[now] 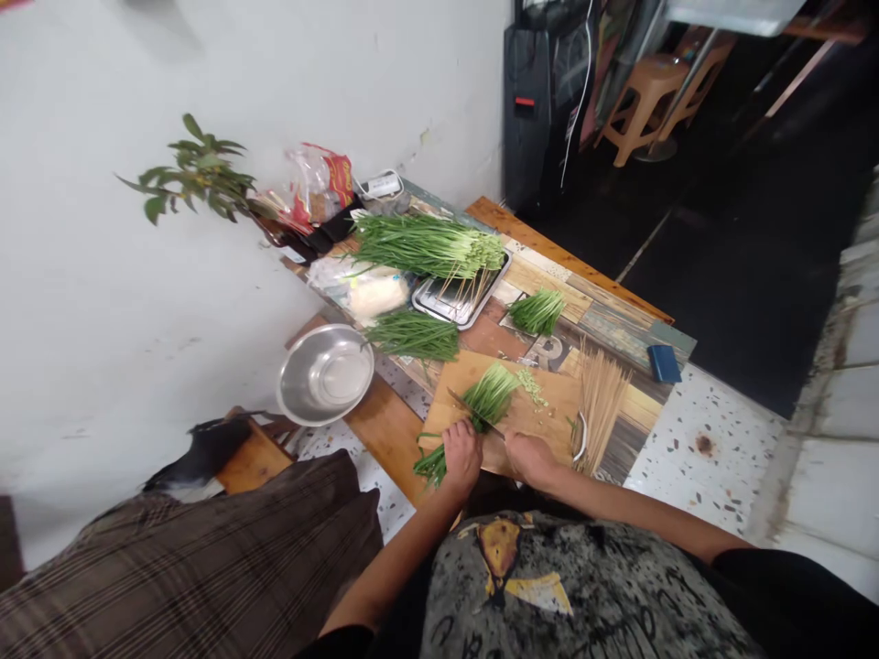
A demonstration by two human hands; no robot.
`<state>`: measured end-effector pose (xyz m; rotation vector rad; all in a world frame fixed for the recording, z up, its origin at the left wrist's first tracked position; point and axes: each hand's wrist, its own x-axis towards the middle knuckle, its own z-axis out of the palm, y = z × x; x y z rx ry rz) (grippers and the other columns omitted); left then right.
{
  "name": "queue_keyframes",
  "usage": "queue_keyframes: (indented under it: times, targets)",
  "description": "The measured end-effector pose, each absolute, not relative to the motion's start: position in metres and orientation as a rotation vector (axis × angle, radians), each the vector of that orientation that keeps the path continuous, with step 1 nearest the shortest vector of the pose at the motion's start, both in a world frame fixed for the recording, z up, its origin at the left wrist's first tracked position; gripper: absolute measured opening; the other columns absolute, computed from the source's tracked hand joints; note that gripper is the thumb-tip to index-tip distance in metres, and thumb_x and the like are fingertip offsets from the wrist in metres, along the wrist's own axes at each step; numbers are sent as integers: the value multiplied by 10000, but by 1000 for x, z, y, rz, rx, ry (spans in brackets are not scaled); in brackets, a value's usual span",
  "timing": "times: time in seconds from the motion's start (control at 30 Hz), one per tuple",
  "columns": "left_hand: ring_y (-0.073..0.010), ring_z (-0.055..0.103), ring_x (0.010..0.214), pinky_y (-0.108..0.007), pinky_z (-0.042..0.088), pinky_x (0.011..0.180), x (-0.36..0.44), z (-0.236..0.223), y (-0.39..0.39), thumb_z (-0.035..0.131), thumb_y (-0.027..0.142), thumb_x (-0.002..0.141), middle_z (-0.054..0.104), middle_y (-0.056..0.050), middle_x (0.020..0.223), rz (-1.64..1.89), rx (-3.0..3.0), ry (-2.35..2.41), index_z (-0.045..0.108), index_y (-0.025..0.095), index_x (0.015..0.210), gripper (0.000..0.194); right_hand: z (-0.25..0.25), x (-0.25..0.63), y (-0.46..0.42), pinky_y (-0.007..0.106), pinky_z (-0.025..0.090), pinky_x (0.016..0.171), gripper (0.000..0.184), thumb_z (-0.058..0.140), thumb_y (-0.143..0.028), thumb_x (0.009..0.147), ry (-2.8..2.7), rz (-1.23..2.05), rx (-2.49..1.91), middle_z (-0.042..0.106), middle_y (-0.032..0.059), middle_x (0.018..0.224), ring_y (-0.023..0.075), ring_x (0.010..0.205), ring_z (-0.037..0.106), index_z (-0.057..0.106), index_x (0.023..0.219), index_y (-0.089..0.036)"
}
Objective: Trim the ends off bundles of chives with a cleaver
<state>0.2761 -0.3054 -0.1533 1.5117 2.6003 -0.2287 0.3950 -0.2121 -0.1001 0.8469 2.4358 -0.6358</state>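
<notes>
Knife [489, 425] gripped in your right hand [530, 458], blade across green stalks [494, 392] on cutting board [553, 416]; your left hand [463, 453] curled round stalks; chopped bits [532, 387] alongside.

We mark a free lane over the bare tabletop [493, 335] between the tray [439, 305] and the cutting board [559, 394] — skewers [601, 403] obstruct its right end, a bundle of green stalks [417, 335] its left.

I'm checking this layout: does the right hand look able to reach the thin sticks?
Probably yes: the thin sticks lie near the right hand, with only the cutting board and a white handle between. It holds a knife, though, and would likely need to put that down first.
</notes>
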Motion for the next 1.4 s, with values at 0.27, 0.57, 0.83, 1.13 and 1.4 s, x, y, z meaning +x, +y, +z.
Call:
queue_keyframes:
  times: [0.27,0.57,0.83,1.13,1.4]
  targets:
    - [-256,555,900,-370,433,767,255,-164,-294,353,100,847,594,-165,920,-156,1453,2501,596,71,958,268,-84,419,-205,238,415,555,237,374,-257,931,2687,-663,796,657,38,714,137,627,612,556,996,-121]
    - [-232,585,828,-325,428,742,229,-121,-297,359,113,855,630,-144,866,-207,1605,2401,613,111,923,263,-64,465,-181,250,379,581,309,280,-305,942,2815,-521,1118,666,87,762,183,692,637,544,972,-147]
    - [-288,520,947,-420,352,846,131,-49,-230,313,145,879,594,-160,930,-294,1944,2331,588,105,972,293,-68,487,-164,264,395,572,340,383,-382,889,2554,-410,1577,668,116,1025,207,776,661,530,1097,-158]
    - [-230,467,1084,-367,305,951,42,-88,-125,354,112,854,570,-124,1086,-371,2115,2061,558,166,1091,318,-90,488,-180,276,412,602,356,396,-348,872,2392,-537,1873,657,105,1084,212,775,661,522,1151,-166]
    - [-229,407,1247,-415,210,1083,32,-126,-114,529,171,721,485,-86,1330,-307,1977,1930,428,214,1299,589,-85,478,-180,271,442,628,323,427,-320,841,2479,-637,1926,680,87,979,198,767,653,553,1098,-170]
